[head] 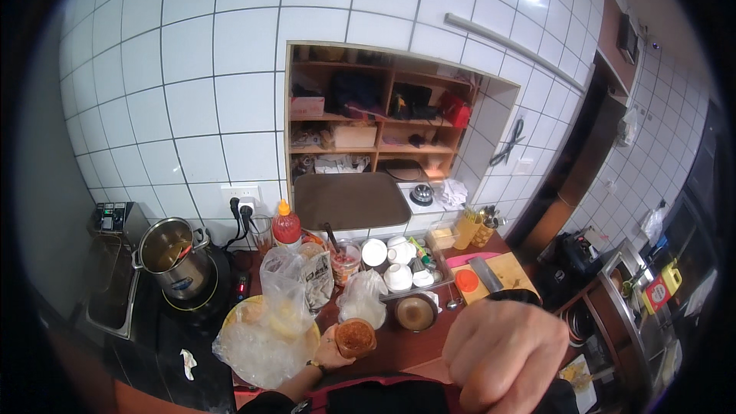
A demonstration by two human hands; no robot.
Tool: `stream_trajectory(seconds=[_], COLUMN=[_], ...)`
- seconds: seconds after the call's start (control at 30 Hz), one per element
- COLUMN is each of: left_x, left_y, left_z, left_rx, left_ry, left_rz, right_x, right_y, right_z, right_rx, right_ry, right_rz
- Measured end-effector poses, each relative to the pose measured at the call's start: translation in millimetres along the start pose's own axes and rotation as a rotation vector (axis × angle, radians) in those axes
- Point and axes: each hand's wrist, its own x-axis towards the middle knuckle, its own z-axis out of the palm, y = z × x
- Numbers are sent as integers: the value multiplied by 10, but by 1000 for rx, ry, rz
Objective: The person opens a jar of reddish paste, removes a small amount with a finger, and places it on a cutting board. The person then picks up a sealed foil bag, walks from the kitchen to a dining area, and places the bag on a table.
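My left hand (pixel 333 353) grips a small clear container (pixel 355 338) of reddish-brown, grainy sauce, its open top facing up. Close to the camera, my right hand (pixel 506 351) is raised with its fingers curled. A dark rounded edge (pixel 514 296) shows just beyond the knuckles; whether that hand holds it is hidden. Left of the container, a yellow basin (pixel 233 316) lies under clear plastic bags (pixel 261 353). A white plastic bag (pixel 363 302) rests just past the container, with a dark bowl (pixel 416 311) of brownish contents to its right.
A steel pot (pixel 175 259) of liquid stands on a black cooker (pixel 201 290) at left. Behind are a red squeeze bottle (pixel 286 224), a clear tub with white cups (pixel 398 277) and a brown tray (pixel 351 201). A cleaver (pixel 486 274) lies on the cutting board (pixel 514 270).
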Motion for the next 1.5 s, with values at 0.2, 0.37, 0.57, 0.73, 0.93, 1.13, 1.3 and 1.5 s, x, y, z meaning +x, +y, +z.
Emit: stream_trajectory(seconds=[0.2,0.37,0.57,0.73,0.93,1.13,1.3,1.5], left_x=[-2,-29,-22,-65,-132,-223,-371,-272], left_y=[-99,-217,-128,-25,33,44,45,182], left_z=[11,105,62,73,184,172,189,171], left_rx=[80,-256,34,-40,160,227,126,86], left_ry=[-211,-163,-157,-122,-84,-122,-112,-29], left_rz=[-132,-225,-154,-229,-298,-341,-513,-435], right_x=[-779,-2473,-4675,-5409,-5861,-6209,-6288,-6426], right_y=[106,796,403,156,345,678,836,769], right_z=[-34,287,1097,1082,421,-177,-378,-187], right_rx=[-534,-239,-480,-924,-1061,-1088,-975,-996], right_ry=[402,978,-418,451,775,509,414,482], right_rz=[595,1296,2331,2248,2055,2272,2402,2283])
